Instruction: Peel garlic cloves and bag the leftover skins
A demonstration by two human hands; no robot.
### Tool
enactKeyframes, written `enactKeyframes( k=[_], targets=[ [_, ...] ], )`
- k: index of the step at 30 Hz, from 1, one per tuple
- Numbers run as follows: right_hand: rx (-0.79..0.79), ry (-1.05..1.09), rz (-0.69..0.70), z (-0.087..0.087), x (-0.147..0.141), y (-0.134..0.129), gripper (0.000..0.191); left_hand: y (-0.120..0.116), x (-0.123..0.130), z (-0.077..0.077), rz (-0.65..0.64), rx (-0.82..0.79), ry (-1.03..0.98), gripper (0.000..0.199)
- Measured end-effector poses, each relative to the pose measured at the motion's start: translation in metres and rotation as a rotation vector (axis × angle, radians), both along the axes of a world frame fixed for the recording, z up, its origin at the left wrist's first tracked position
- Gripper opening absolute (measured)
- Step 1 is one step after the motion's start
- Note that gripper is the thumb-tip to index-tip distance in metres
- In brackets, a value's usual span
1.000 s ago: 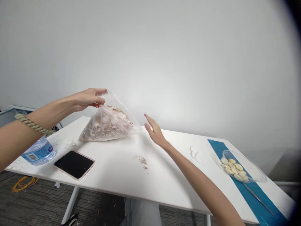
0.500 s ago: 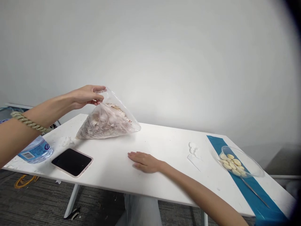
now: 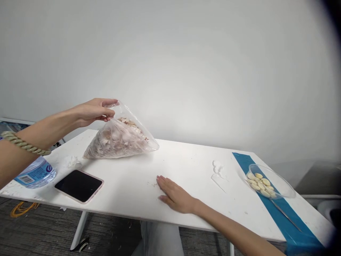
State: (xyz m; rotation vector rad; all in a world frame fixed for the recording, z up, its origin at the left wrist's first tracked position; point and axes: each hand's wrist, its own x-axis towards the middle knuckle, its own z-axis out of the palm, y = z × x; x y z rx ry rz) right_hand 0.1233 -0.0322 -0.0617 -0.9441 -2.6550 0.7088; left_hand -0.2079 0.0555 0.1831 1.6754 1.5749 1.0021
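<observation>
L hand (image 3: 93, 111) pinching plastic bag (image 3: 117, 140) w/ garlic skins (image 3: 112, 140); R hand (image 3: 176, 195) spread on table (image 3: 191, 160)

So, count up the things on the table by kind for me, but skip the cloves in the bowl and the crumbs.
Clear plastic bag of garlic skins: 1
Water bottle: 1
Phone: 1
Glass bowl: 1
Knife: 1
Blue strip: 1
Crumpled white tissue wads: 2
Total: 8
</observation>
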Motion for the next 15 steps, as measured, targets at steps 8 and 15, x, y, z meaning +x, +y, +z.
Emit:
enactKeyframes(
  k=[8, 15],
  targets=[
    [0.041, 0.352, -0.102, -0.008, -0.014, 0.01, 0.024, -0.003, -0.001, 0.002, 0.009, -0.003, 0.047, 0.084],
    [0.039, 0.447, -0.234, -0.016, -0.016, 0.007, 0.024, -0.005, 0.002, 0.001, 0.006, -0.019, 0.027, 0.084]
  ],
)
